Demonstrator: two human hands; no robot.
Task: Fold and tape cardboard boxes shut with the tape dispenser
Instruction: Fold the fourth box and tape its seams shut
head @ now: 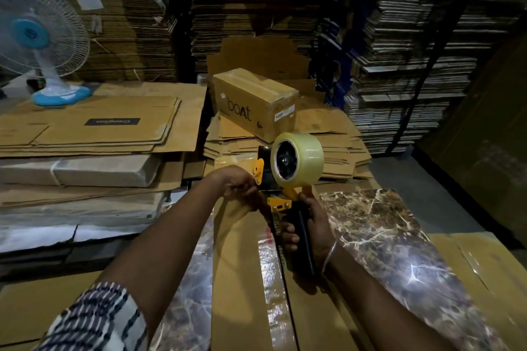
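Head view: both hands at the tape dispenser [288,179].
Dispenser: upright on the cardboard box [242,265], over its taped seam.
Right hand [306,232]: wrapped round the black handle.
Left hand [238,182]: fingers pinched at the dispenser's front end.
Beyond dispenser: sealed "boat" carton [253,102].

We are observing two forearms, both bare from elbow area to hand. Left arm is wearing sleeve [97,319], patterned fabric, dark navy or black with white stripes and dashes, woven look, sitting bunched near elbow at lower left edge of view. Right wrist is wearing thin bangle [330,256], plain pale metal band, catching light. We are seeing no sleeve on right arm within view. Left hand [238,182] and right hand [306,229] are showing no gloves, no rings discernible.
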